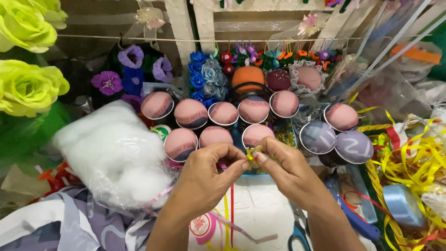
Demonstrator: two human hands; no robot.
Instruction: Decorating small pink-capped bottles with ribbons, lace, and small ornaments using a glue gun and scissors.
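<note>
Single view only, so no overlap with a second view is to be reported. The scene is seen from a head-worn camera, angled steeply down and forward over a cluttered craft table. Both forearms enter from the bottom edge; the left hand and right hand are framed close, low centre. The far limit is set by a whitewashed wooden lattice at top. Wide-angle bending is visible at the edges.

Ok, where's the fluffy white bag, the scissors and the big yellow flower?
fluffy white bag (114, 155), head view, middle of the stuffing.
scissors (297, 239), head view, blue handle loop.
big yellow flower (28, 88), head view, centre petals.
</note>
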